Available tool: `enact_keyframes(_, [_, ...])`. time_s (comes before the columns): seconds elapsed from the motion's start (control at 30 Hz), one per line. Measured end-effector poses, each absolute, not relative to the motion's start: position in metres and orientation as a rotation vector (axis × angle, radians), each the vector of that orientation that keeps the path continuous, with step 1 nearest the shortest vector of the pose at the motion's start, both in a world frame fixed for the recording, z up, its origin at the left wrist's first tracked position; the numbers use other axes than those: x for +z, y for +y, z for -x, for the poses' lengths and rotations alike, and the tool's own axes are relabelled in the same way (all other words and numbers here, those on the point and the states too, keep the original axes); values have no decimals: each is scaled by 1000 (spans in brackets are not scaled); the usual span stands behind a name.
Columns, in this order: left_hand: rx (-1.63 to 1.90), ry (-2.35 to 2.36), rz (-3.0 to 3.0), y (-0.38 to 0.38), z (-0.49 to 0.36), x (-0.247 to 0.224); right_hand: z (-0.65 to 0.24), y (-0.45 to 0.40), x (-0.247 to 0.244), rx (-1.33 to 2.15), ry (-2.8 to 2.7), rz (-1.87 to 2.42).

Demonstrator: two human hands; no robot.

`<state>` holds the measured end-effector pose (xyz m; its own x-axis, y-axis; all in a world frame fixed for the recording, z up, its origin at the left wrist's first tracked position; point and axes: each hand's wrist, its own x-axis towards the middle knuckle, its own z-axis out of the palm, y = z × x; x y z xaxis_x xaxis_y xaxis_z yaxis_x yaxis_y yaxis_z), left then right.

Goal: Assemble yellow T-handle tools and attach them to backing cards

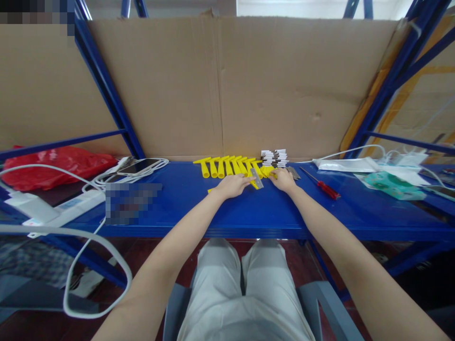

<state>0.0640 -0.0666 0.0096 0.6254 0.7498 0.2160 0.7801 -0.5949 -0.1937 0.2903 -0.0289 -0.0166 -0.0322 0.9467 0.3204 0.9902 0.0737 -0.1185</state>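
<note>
My left hand (232, 185) is closed, its fingertips pinching a flat metal blade (257, 178) that has yellow plastic beside it. A yellow tip also shows to the left of this hand; its other part is hidden beneath. Bent fingers of my right hand (283, 180) grip a yellow plastic part (267, 171) at the right end of the row. Behind both hands lie several yellow T-shaped plastic handles (221, 167), side by side and slightly slanted. More metal blades (293, 173) lie just right of my right hand, partly covered by it.
White-and-brown strips (274, 157) are stacked against the cardboard wall (227, 85). A red screwdriver (329, 190) and a green packet (393, 185) lie to the right. Leftward are a phone (140, 166), white cables, a power strip (76, 207) and a red bag (57, 166) on the blue table (177, 203).
</note>
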Motion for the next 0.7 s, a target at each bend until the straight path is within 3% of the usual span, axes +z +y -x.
enact_keyframes(0.7, [-168, -1229, 2574, -66, -65, 8, -279, -35, -12, -405, -2254, 1884])
